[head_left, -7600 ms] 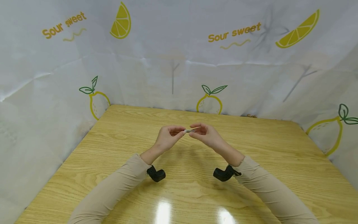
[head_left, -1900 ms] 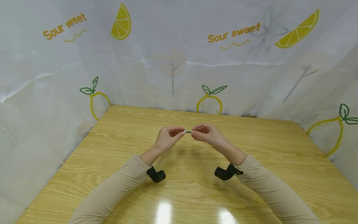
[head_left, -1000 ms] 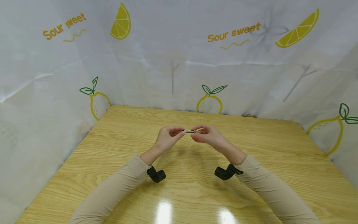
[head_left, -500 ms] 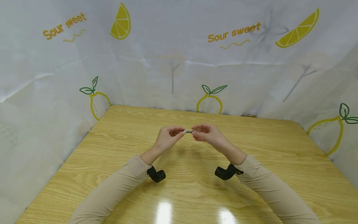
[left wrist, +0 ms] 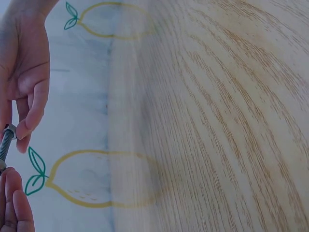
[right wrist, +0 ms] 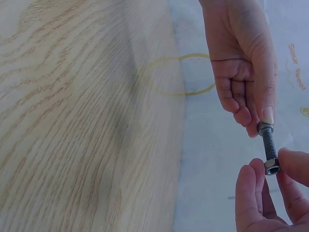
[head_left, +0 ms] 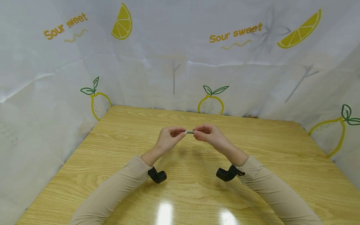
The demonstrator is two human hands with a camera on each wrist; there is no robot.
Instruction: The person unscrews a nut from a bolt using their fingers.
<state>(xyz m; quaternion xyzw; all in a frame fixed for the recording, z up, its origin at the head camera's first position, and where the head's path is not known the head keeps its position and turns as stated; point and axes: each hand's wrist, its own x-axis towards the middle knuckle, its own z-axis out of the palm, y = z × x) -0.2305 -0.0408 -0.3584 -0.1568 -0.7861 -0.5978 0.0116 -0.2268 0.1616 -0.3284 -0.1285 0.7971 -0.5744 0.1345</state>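
Note:
A metal bolt [right wrist: 269, 143] lies level between the two hands, above the wooden table. My left hand [head_left: 168, 138] pinches its head end between thumb and fingers. At the other end sits a hex nut [right wrist: 272, 167], its open hole facing outward in the right wrist view. My right hand [head_left: 210, 136] has thumb and fingertips pinched at that nut. Bare thread shows between the hands. In the left wrist view the nut [left wrist: 11, 131] appears by the right fingers, and the left fingertips cover much of the head.
The wooden table [head_left: 185, 193] spreads below both arms. A pale curtain with lemon prints [head_left: 157, 72] stands along its back and sides. Black camera mounts [head_left: 226, 173] are strapped at both wrists.
The right fingers stood apart around the nut one second ago, leaving it visible in the head view; now they pinch it and cover it there. My left hand keeps its hold and place.

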